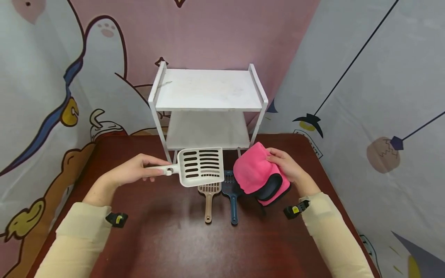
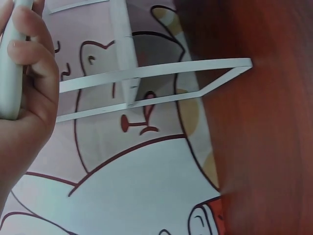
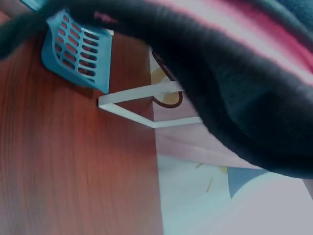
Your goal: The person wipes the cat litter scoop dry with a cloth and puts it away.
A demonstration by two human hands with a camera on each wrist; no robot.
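My left hand (image 1: 130,170) grips the handle of a white litter scoop (image 1: 199,166), its slotted head pointing right, above the table. The left wrist view shows curled fingers around the white handle (image 2: 11,73). On the right, my right hand (image 1: 286,165) pinches the edge of a soft pink fabric piece with black trim (image 1: 255,166); its dark underside fills much of the right wrist view, where the fingers are hidden. Between the hands lie a beige litter scoop (image 1: 208,202) and a dark blue litter scoop (image 1: 233,204), handles toward me. The white scoop partly covers the beige one.
A white two-tier shelf (image 1: 208,90) stands at the back of the dark red-brown table (image 1: 167,231), its legs just behind the scoops. Behind and beside the table hang walls with a cartoon print (image 1: 226,34).
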